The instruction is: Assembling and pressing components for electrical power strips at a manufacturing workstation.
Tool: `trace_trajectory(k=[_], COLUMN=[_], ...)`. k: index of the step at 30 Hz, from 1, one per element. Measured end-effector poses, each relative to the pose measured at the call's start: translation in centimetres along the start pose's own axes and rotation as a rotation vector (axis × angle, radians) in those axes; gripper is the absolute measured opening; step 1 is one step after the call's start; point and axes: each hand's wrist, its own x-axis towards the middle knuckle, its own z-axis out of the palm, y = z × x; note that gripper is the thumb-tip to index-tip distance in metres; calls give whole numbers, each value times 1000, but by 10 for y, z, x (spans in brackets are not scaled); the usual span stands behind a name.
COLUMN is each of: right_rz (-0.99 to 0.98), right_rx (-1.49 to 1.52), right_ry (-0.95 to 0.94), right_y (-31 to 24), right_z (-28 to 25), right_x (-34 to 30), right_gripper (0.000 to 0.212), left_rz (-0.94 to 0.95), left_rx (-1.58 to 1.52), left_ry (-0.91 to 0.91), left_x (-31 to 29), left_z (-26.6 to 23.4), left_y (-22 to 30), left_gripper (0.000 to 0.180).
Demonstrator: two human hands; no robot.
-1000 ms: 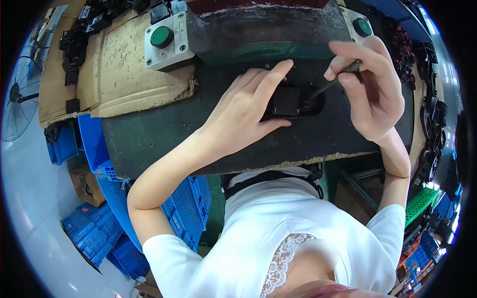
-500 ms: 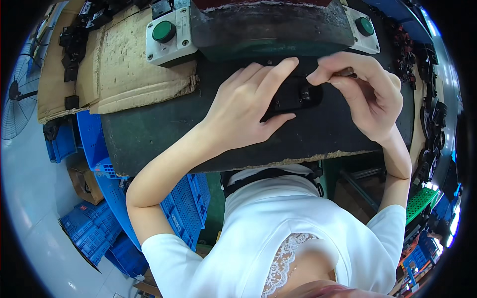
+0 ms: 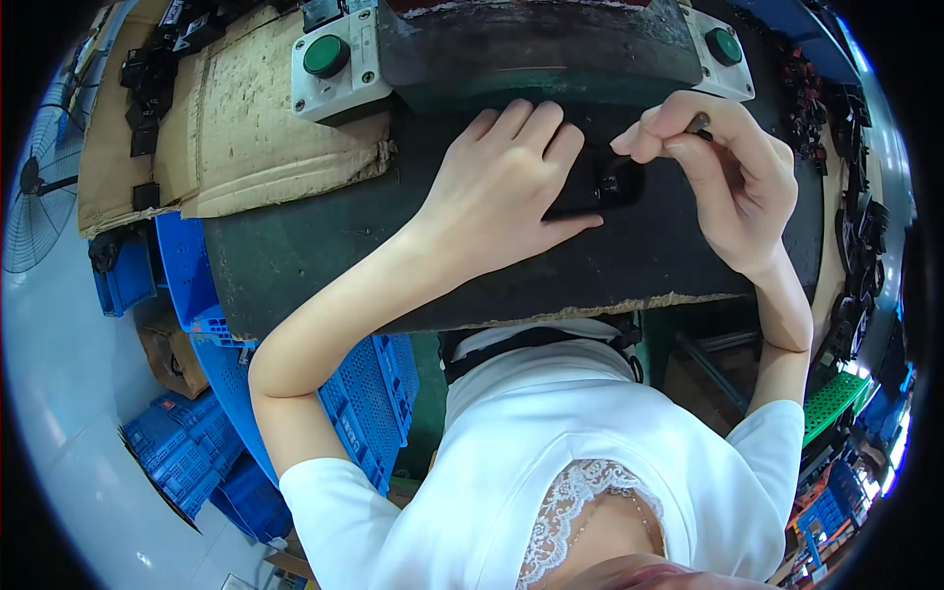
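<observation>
A black plastic part (image 3: 623, 189) lies on the dark work surface, its right end showing with a small shiny fitting on it. Over its left portion rests my left hand (image 3: 503, 192), fingers bent across the far side and thumb stretched along the near side, gripping it. My right hand (image 3: 739, 187) hovers at the part's right end. Between its thumb and curled fingers sits a short dark rod-like piece (image 3: 697, 124), mostly hidden by the fingers. Whether the right fingertips touch the black part, I cannot tell.
A dark machine block (image 3: 541, 64) stands just beyond my hands. Boxes with green push buttons (image 3: 325, 56) (image 3: 723, 45) flank it. Cardboard (image 3: 280, 123) covers the left of the bench (image 3: 324, 256). Black parts line both sides, and blue crates (image 3: 177, 447) stand lower left.
My left hand has shifted right, and its fingers have bent further over the black part. In my right hand the rod-like piece has tilted more upright.
</observation>
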Motion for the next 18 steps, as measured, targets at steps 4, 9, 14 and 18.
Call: trace_trajectory(k=[4, 9, 14, 18], right_rz=[9, -36, -48, -121], right_rx=[-11, 40, 79, 55], right_ry=[-93, -106, -142, -134], right_y=[-5, -7, -5, -5], right_z=[-5, -1, 7, 8], right_x=[1, -1, -2, -8], right_gripper=[14, 15, 15, 13], left_rz=[31, 75, 150, 186], left_rx=[-71, -122, -92, -79], left_ry=[62, 145, 212, 256], left_x=[-2, -7, -15, -17], left_z=[2, 5, 10, 10], left_y=[-3, -4, -3, -3], left_gripper=[58, 54, 53, 54])
